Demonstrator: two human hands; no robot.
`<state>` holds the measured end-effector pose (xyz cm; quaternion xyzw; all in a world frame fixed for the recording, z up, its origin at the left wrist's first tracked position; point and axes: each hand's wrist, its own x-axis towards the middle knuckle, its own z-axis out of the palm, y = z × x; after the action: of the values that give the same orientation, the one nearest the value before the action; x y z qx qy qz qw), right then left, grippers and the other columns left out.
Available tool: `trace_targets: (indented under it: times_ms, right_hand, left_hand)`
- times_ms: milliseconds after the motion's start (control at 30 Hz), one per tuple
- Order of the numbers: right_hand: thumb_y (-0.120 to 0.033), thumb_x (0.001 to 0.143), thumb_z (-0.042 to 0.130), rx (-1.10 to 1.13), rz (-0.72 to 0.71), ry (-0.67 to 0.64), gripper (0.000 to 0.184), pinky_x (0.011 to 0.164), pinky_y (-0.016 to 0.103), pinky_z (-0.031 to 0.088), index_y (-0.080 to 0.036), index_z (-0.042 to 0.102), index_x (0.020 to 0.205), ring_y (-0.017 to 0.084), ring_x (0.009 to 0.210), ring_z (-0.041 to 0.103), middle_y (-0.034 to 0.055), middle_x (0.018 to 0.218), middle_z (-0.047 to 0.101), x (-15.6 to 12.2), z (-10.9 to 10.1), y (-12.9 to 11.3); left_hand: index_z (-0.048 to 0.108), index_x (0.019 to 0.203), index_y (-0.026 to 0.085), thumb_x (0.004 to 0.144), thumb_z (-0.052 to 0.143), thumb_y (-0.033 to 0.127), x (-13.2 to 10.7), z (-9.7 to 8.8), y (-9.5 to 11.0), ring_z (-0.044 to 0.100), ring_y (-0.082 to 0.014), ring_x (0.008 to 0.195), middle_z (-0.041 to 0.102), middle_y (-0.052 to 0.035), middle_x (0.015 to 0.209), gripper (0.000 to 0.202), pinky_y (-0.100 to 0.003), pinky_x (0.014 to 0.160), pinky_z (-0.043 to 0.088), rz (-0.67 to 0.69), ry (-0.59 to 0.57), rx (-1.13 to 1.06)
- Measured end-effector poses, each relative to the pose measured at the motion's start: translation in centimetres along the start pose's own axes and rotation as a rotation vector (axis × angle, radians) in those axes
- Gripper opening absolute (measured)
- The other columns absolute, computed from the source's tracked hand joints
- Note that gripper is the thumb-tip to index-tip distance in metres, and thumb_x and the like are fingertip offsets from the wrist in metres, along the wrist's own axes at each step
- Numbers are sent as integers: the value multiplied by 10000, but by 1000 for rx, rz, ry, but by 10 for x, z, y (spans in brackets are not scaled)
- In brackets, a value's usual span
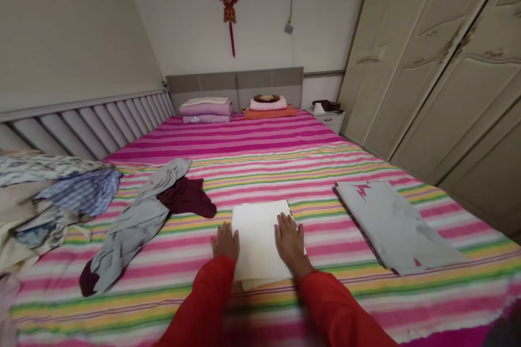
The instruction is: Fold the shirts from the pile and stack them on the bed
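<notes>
**Both palms flat on a folded cream cloth**

The left hand (225, 242) lies open at the left edge of the folded cream cloth (260, 238), the right hand (290, 239) spread flat on its right half; neither seems to pinch it; the cloth rests on the striped bedsheet (285, 168), between a grey garment (134, 222) and a folded grey sheet (394, 225).

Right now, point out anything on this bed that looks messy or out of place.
The grey garment and maroon cloth lie crumpled left of the folded cream cloth under both hands. A rumpled heap sits at the left edge. The grey folded piece lies flat.
</notes>
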<state>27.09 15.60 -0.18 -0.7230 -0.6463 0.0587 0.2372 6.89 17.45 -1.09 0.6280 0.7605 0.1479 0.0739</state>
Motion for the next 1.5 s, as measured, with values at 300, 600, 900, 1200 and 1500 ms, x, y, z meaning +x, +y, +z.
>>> trace_targets:
  times_ms: [300, 600, 900, 1200, 1500]
  right_hand:
    - [-285, 1008, 232, 140, -257, -224, 500, 1163, 441, 235, -229, 422, 1467, 193, 1420, 350, 31, 1498, 454, 32, 10, -58]
    - [-369, 999, 255, -12, -142, -235, 546, 1192, 465, 126, -184, 351, 1504, 206, 1469, 233, 65, 1565, 323, 63, 31, -33]
    - [-427, 986, 214, -84, 42, -188, 637, 1186, 516, 89, -73, 318, 1505, 251, 1477, 204, 145, 1570, 280, 80, 30, -10]
    - [-330, 973, 222, 3, 215, -111, 586, 1162, 520, 156, -120, 339, 1508, 267, 1462, 238, 113, 1580, 294, 56, 9, 30]
    - [-363, 997, 151, 51, 205, -27, 582, 1141, 519, 198, -157, 329, 1512, 261, 1467, 214, 111, 1573, 322, 5, -22, 6]
  left_hand:
    - [577, 1332, 163, 843, 353, 75, 49, 2, 51, 463, -186, 1348, 548, -87, 1422, 545, -372, 1171, 317, 401, -88, -86]
    - [426, 1463, 220, 945, 312, 300, 55, 34, 46, 283, -254, 1454, 380, -55, 1545, 537, -491, 1190, 241, 287, -13, -9]
    - [396, 1479, 174, 956, 302, 346, 62, 29, 34, 306, -294, 1440, 386, -103, 1539, 558, -509, 1178, 248, 92, 43, -10]
    - [398, 1477, 213, 950, 289, 308, 36, 8, -1, 263, -267, 1460, 351, -60, 1561, 546, -526, 1190, 191, 30, -14, -33]
    - [432, 1443, 142, 945, 263, 268, -8, -14, 9, 257, -266, 1463, 321, -126, 1570, 542, -516, 1180, 228, 42, 23, -120]
